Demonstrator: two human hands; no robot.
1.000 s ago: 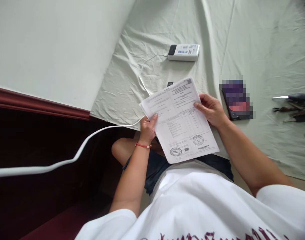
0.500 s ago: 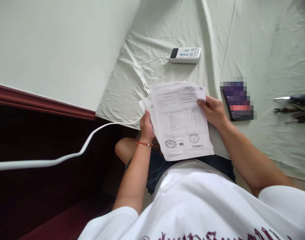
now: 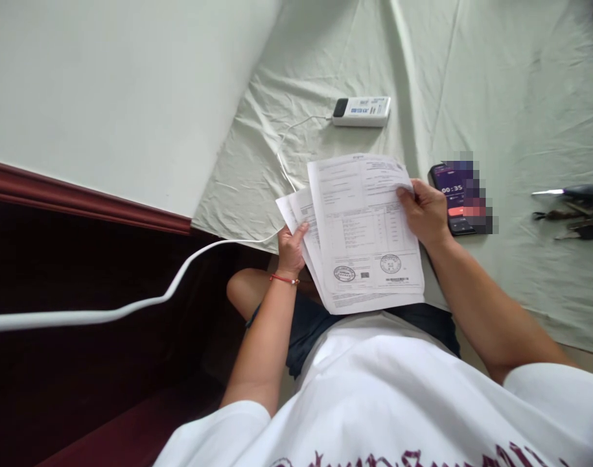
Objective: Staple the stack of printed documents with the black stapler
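In the head view, my right hand grips the right edge of a printed sheet of paper, thumb on top. Two round stamps and a table of text show on that sheet. My left hand, with a red string bracelet at the wrist, pinches other printed sheets that are fanned out to the left, partly under the top sheet. The papers hang above my lap, at the cloth's near edge. How many sheets lie underneath is hidden.
On the pale green cloth lie a white power bank, a phone close beside my right hand, and keys with a screwdriver-like tool. A white cable crosses from the left towards the papers.
My right hand and the top sheet have moved right, fanning the sheets further apart. The left hand has shifted slightly right and down, and its thumb now lies over the lower sheets.
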